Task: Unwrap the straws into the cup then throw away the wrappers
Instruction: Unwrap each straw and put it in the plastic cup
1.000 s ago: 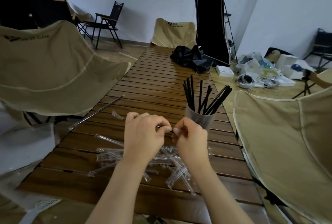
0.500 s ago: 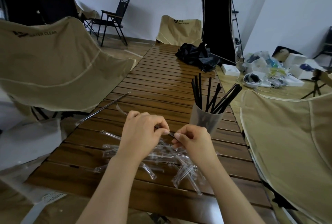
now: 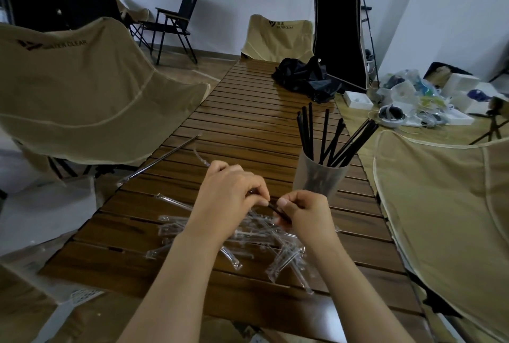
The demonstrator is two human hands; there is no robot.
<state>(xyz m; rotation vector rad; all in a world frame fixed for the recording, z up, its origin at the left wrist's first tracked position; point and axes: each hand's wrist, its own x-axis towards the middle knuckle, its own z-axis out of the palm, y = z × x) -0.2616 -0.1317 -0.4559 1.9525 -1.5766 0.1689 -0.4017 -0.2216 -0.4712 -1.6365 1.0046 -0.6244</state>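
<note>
My left hand [image 3: 230, 194] pinches the clear wrapper [image 3: 202, 157] of a black straw [image 3: 276, 210], whose loose wrapper tail sticks up past the knuckles. My right hand [image 3: 303, 212] grips the bared end of that same straw. Both hands hover over a pile of empty clear wrappers [image 3: 248, 235] on the slatted wooden table [image 3: 248, 122]. A frosted cup [image 3: 319, 176] stands just beyond my right hand and holds several black straws [image 3: 333, 139]. One more wrapped straw [image 3: 162, 158] lies at the table's left edge.
Tan folding chairs flank the table: one on the left [image 3: 77, 89], one on the right [image 3: 446, 205], one at the far end [image 3: 278, 37]. A black bag [image 3: 308, 78] lies on the far part of the table. Boxes and clutter [image 3: 418, 100] cover the floor at right.
My right hand has drawn slightly away from the left, exposing more of the black straw between them. The camera view shifted a little; the cup and pile did not move.
</note>
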